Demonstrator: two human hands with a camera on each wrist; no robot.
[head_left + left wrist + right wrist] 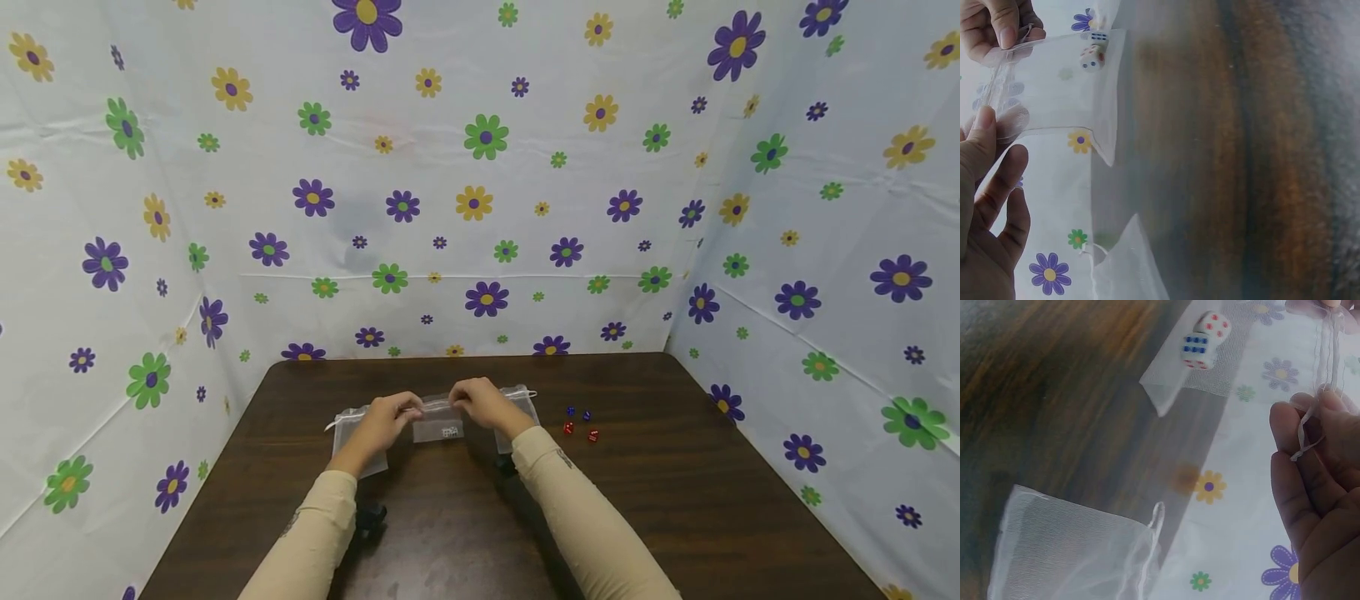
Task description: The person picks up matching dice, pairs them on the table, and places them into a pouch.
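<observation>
Mesh pouch (429,431) with white dice (450,432) inside is held toward the worktop's (720,500) eleven o'clock, its top edge pinched in the grip of left hand (385,422) and right hand (482,404) alike. Red dice (593,435) and blue dice (587,415) lie near the right hand's three o'clock.

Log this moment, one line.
left hand: pinches middle mesh bag; right hand: pinches same bag; white dice: inside bag; red dice, blue dice: on table

The middle bag (431,430), dice (450,432) inside, is between left bag (347,430) and right bag (525,404), loose dice (593,435) farther right.
</observation>
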